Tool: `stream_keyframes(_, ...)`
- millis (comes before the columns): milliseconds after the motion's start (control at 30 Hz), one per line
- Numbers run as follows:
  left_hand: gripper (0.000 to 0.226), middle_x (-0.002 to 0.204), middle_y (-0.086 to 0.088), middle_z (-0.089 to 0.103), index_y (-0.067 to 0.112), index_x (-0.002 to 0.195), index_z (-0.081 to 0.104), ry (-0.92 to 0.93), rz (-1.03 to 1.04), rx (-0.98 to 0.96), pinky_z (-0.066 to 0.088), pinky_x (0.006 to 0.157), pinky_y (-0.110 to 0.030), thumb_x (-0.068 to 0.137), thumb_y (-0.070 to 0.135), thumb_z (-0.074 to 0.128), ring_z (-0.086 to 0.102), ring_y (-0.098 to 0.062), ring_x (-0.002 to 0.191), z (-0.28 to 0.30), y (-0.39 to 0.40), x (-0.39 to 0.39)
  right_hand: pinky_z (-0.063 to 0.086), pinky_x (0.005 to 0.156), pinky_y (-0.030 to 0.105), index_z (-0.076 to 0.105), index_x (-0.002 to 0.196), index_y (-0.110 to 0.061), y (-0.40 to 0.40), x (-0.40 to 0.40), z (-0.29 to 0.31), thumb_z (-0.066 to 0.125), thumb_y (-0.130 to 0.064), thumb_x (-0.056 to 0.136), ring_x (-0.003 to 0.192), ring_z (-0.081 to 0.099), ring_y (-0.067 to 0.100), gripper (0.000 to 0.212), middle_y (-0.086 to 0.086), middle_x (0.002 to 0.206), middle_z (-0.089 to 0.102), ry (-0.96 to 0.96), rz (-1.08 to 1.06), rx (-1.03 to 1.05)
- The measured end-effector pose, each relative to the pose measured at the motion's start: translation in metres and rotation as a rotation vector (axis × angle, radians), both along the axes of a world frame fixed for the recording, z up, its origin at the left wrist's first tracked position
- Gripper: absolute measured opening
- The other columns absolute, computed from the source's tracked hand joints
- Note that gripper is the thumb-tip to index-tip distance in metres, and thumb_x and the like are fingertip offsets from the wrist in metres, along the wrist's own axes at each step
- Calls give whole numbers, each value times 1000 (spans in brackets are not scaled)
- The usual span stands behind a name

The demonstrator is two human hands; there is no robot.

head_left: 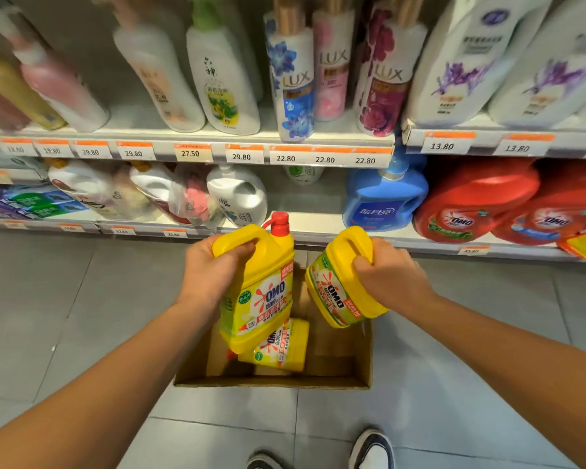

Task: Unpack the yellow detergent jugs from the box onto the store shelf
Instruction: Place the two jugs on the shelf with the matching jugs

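Note:
My left hand [210, 269] grips the handle of a yellow detergent jug with a red cap [257, 292], held upright above the open cardboard box [359, 367] on the floor. In my right hand [389, 272] a second yellow jug [339, 292] hangs tilted by its handle, its cap hidden. A third yellow jug [281, 346] lies on its side inside the box. Straight ahead, the lower store shelf [318, 228] has a bare stretch between a white bottle and a blue jug.
A white detergent bottle [241, 194] stands left of the gap, a blue jug [383, 198] and red OMO jugs [477, 204] right of it. The upper shelf carries tall body-wash bottles [295, 72]. Grey floor tiles surround the box; my shoes [369, 451] are behind it.

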State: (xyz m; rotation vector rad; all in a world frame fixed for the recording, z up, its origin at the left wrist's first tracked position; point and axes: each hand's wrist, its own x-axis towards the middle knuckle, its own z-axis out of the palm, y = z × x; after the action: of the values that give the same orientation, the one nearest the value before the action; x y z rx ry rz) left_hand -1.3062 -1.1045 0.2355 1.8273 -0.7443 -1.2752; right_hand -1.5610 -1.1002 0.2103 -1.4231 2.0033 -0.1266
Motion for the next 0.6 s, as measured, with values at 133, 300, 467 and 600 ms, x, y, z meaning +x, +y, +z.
stream_keyframes(133, 7, 81, -1, 79, 16, 93, 78, -43, -54, -42, 56, 67, -30, 86, 16, 78, 74, -22, 78, 43, -2, -27, 49, 93, 47, 53, 111, -12, -2, -22, 50, 44, -43, 98, 112, 61, 45, 35, 21, 119, 66, 60, 51, -28)
stream_keyframes(300, 9, 84, -6, 77, 13, 94, 76, -103, -133, -97, 54, 65, -30, 88, 19, 76, 70, -21, 75, 97, -8, -55, 49, 89, 47, 55, 115, -12, -5, -46, 114, 47, -44, 98, 113, 62, 44, 37, 19, 122, 68, 114, 54, -100)
stream_keyframes(467, 14, 84, -11, 78, 10, 93, 76, -138, -212, -136, 54, 67, -34, 86, 22, 78, 71, -27, 77, 148, -13, -82, 52, 87, 48, 58, 113, -20, 4, -71, 181, 49, -63, 95, 110, 65, 42, 47, 13, 117, 70, 143, 9, -178)
stream_keyframes(600, 10, 81, -5, 78, 14, 91, 77, -142, -277, -144, 57, 70, -36, 86, 22, 78, 72, -25, 77, 186, -14, -100, 54, 86, 47, 58, 107, -24, 12, -96, 232, 52, -66, 92, 111, 65, 39, 45, 8, 116, 71, 172, 15, -190)
